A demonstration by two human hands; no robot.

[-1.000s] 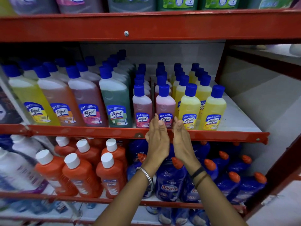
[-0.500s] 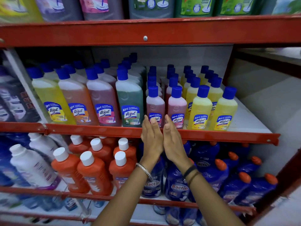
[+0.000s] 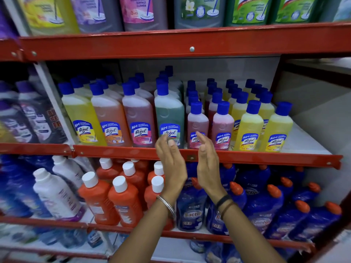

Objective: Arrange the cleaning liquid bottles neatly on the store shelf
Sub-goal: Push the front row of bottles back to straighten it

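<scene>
Rows of blue-capped cleaning liquid bottles stand on the middle red shelf [image 3: 114,151]. Large yellow [image 3: 81,118], orange [image 3: 110,118], pink [image 3: 138,118] and green [image 3: 169,116] bottles fill the left part. Small pink bottles [image 3: 197,124] and small yellow bottles [image 3: 250,126] fill the right part. My left hand [image 3: 171,164] is raised flat in front of the green bottle's label. My right hand [image 3: 207,164] is raised in front of the first small pink bottle. The palms face each other, a little apart, fingers loose, and neither holds anything.
Big cleaner jugs [image 3: 136,12] line the top shelf. Below stand orange bottles with white caps [image 3: 123,202], white bottles [image 3: 55,194] and blue bottles with orange caps [image 3: 262,204]. Bare white shelf board [image 3: 307,141] lies right of the yellow bottles. Dark bottles [image 3: 34,118] sit at far left.
Both hands have shifted left along the shelf, from the small pink bottles toward the green bottle, and the palms have drawn apart. The view has panned upward and right.
</scene>
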